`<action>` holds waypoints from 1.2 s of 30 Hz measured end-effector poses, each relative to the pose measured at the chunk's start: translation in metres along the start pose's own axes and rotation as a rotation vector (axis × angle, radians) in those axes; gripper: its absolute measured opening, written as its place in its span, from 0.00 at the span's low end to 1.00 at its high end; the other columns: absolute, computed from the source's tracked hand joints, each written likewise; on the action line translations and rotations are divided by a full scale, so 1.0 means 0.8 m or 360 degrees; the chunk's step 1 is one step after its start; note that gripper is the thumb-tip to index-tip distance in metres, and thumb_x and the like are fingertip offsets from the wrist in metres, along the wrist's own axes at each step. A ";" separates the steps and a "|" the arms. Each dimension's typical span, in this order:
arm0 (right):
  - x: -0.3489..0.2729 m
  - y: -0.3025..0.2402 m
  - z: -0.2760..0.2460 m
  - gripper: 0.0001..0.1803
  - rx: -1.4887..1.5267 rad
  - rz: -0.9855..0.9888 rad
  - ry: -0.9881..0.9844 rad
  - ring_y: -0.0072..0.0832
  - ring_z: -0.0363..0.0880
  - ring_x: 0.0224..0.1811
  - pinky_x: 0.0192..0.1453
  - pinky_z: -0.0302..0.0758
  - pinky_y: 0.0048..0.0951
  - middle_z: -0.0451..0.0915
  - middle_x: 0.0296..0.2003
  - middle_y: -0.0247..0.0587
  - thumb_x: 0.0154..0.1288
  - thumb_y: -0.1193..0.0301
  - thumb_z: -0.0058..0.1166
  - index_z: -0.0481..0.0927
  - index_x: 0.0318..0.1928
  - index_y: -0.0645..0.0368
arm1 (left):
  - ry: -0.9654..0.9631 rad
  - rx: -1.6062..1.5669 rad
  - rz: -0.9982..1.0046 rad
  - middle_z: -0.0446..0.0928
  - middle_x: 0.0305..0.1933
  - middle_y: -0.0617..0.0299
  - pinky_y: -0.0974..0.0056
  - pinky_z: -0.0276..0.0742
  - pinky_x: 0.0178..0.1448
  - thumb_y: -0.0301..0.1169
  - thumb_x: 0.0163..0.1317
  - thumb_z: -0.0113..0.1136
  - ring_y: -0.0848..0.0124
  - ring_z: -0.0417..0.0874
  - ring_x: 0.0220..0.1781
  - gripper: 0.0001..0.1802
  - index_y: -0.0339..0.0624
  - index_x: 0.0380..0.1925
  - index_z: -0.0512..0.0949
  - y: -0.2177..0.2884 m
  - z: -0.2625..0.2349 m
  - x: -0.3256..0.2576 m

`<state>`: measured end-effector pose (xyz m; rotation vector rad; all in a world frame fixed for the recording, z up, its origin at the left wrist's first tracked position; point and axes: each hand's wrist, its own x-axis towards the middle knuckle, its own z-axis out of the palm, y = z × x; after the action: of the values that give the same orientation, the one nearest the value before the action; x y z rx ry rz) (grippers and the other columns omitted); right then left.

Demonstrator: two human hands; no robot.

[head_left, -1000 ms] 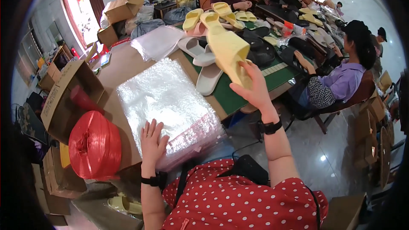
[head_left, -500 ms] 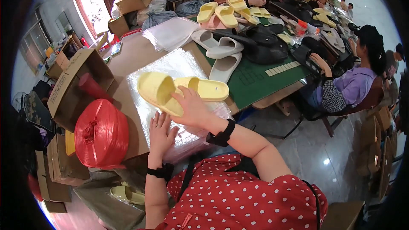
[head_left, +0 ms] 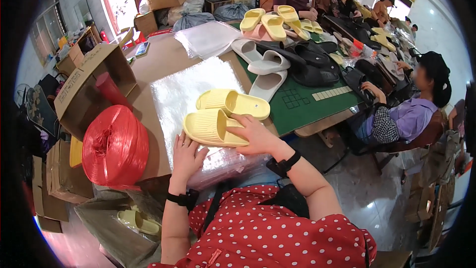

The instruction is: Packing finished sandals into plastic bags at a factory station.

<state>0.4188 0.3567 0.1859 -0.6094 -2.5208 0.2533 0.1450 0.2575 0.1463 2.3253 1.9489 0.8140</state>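
Observation:
Two yellow slides lie side by side on a stack of clear plastic bags, toes to the left. My right hand grips the near yellow slide at its heel, fingers over the footbed and thumb side low. Touching it on the far side is the other yellow slide, which no hand holds. My left hand rests by the near slide's toe with fingers stretched out, on the near edge of the bags. Whether its fingertips touch the slide is hard to tell.
Left of the bags stand a big roll of red plastic twine and an open cardboard box. Beyond lie grey slides, black slides and more yellow slides on a green mat. A person in purple sits at right.
The near yellow slide was raised and tilted in my right hand; it has come down flat and rightward beside the other slide. My left hand has stayed nearly in place.

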 end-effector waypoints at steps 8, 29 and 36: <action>0.050 0.046 0.005 0.26 -0.0097 0.0551 0.0248 0.48 0.73 0.53 0.59 0.72 0.44 0.75 0.46 0.51 0.54 0.54 0.68 0.83 0.46 0.59 | 0.0036 -0.0027 0.0025 0.74 0.65 0.48 0.41 0.49 0.78 0.45 0.62 0.61 0.43 0.64 0.73 0.25 0.41 0.54 0.80 0.008 0.000 0.007; 0.070 0.019 0.005 0.16 0.0203 0.0798 0.0753 0.55 0.80 0.35 0.42 0.75 0.51 0.78 0.33 0.60 0.64 0.64 0.57 0.79 0.30 0.68 | -0.0064 0.0021 -0.0013 0.65 0.75 0.49 0.43 0.46 0.80 0.42 0.66 0.57 0.45 0.57 0.78 0.28 0.47 0.65 0.74 0.016 -0.009 0.001; 0.083 0.026 0.070 0.15 0.0103 0.0632 0.0557 0.53 0.79 0.40 0.45 0.77 0.47 0.80 0.31 0.57 0.63 0.65 0.54 0.82 0.31 0.66 | -0.0160 0.0096 -0.0024 0.62 0.76 0.47 0.44 0.42 0.81 0.40 0.66 0.55 0.46 0.54 0.79 0.30 0.41 0.67 0.71 0.005 0.004 0.006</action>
<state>0.3461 0.4027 0.1625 -1.0301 -2.0361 0.3363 0.1503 0.2622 0.1463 2.3313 1.9740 0.6328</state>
